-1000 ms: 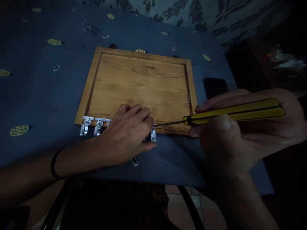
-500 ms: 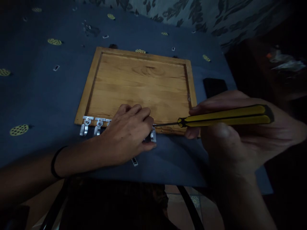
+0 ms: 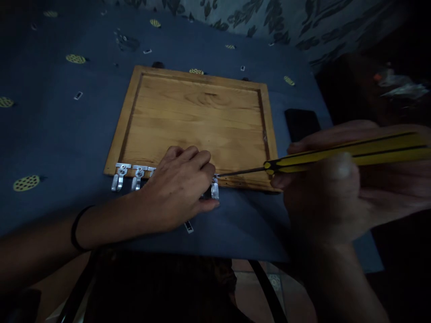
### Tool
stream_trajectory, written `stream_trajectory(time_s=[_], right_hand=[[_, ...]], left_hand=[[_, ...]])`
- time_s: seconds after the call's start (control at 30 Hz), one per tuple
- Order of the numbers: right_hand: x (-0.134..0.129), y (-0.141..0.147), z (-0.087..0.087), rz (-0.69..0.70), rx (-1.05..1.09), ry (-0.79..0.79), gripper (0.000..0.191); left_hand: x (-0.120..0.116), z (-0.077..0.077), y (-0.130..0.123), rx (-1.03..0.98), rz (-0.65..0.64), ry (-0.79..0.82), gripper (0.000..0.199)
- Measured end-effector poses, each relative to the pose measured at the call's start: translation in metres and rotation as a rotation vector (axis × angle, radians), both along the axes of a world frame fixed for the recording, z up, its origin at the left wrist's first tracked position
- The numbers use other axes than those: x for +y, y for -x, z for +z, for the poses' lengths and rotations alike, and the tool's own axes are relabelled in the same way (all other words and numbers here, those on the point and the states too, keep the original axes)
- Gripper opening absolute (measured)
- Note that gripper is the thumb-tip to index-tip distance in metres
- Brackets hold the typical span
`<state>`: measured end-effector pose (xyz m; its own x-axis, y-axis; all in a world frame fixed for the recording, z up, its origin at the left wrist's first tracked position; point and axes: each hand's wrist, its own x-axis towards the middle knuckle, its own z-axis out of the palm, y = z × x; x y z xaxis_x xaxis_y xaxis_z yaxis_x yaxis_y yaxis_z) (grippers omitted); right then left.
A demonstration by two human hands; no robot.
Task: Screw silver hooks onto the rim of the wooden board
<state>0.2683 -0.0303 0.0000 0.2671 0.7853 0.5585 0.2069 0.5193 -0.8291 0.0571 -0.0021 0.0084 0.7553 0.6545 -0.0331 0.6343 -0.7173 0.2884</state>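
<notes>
A framed wooden board [image 3: 198, 116] lies on the blue tablecloth. Metal hooks [image 3: 138, 177] line its near edge, each overhanging toward me; the ones in the middle are covered by my left hand [image 3: 182, 186]. That hand is closed at the edge, its fingers curled and its thumb beside the rightmost visible hook [image 3: 214, 189]. In my right hand [image 3: 330, 188] I grip a yellow and black screwdriver [image 3: 303, 159] by its handle. Its thin shaft points left, with the tip at the top of that rightmost hook. What lies under my left fingers is hidden.
A dark flat object [image 3: 302, 124] rests right of the board. Small metal pieces [image 3: 125, 40] lie at the back left of the tablecloth [image 3: 50, 134]. Clear plastic [image 3: 402, 87] sits on a dark surface at far right. The table's near edge runs just above my lap.
My right hand and the screwdriver have shifted right and slightly up, drawing the handle away and showing more shaft. My left hand, the board and the hooks look nearly unmoved.
</notes>
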Motion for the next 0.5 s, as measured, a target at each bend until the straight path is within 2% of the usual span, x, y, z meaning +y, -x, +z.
stream_trajectory(time_s=[0.2, 0.5], right_hand=[[0.0035, 0.0052, 0.0039, -0.026, -0.187, -0.077, 0.006], [0.0030, 0.0052, 0.0027, -0.027, -0.186, -0.080, 0.008]], left_hand=[[-0.0007, -0.0039, 0.0013, -0.024, 0.001, -0.014, 0.033], [0.0009, 0.0014, -0.0010, 0.017, 0.009, 0.026, 0.038]])
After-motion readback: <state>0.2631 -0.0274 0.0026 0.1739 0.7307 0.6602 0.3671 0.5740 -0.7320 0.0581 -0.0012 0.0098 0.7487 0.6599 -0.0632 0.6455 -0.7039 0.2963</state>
